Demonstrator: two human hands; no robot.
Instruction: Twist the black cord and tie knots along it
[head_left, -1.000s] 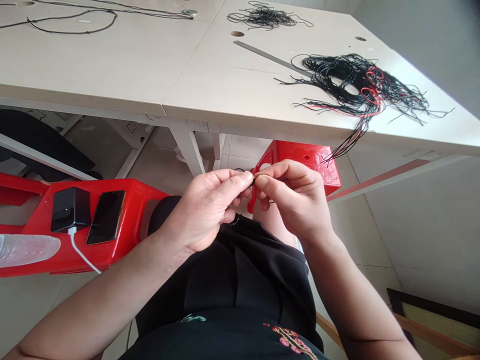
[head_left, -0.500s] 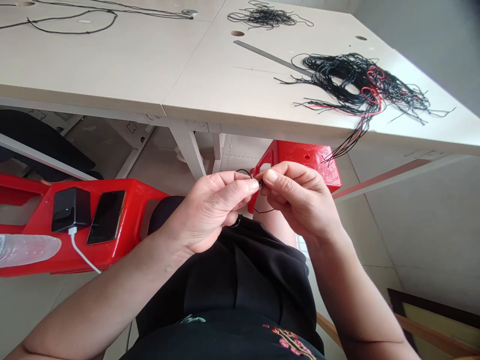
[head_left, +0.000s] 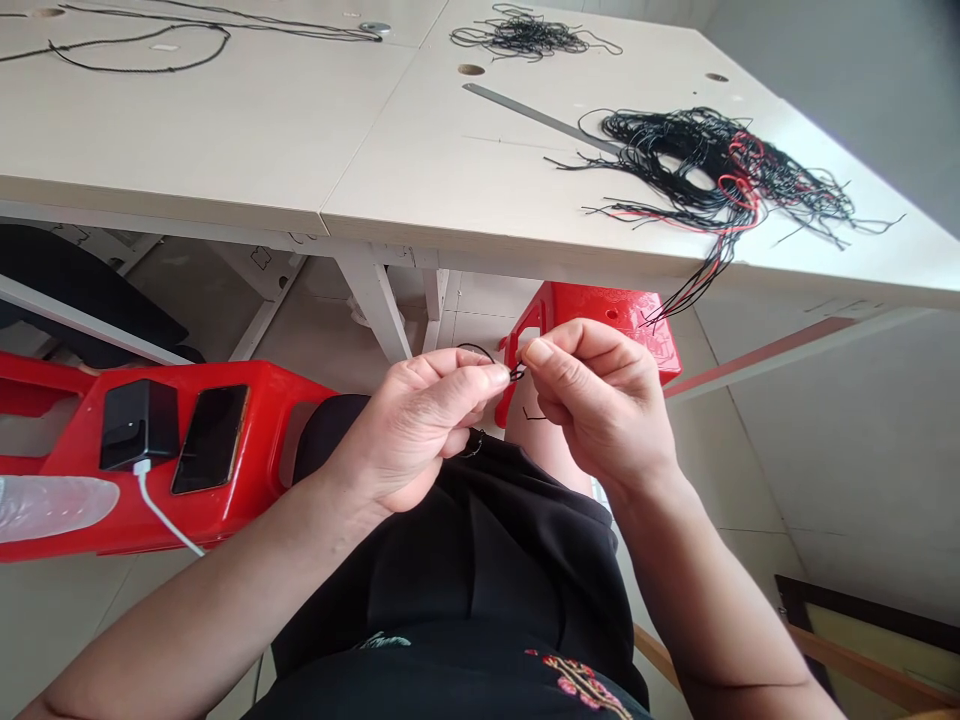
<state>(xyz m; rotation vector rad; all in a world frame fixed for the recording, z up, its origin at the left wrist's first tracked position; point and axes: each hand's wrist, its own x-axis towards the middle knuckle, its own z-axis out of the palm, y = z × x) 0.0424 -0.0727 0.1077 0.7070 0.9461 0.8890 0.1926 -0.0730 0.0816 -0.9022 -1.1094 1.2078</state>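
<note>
Above my lap, both hands pinch a thin black cord [head_left: 516,375]. Thumb and forefinger of my left hand [head_left: 435,420] are closed on it, and a small loop or knot shows just past the thumb tip. My right hand [head_left: 596,395] grips the cord a short way to the right, its thumb pressed on the forefinger. A curve of cord arches over the left fingers, and a loose end shows below the right hand. Most of the cord is hidden inside the fingers.
On the table [head_left: 225,150] lie a bundle of black and red cords [head_left: 675,165], a metal ruler [head_left: 536,117], a cord tangle [head_left: 536,35] and long cords [head_left: 172,70]. A red stool [head_left: 255,430] at left carries a phone [head_left: 211,438], a black box [head_left: 140,424] and a plastic bottle [head_left: 56,507].
My fingertips have drawn slightly apart, so more of the black cord and its small loop shows between them. The loose end below has shifted.
</note>
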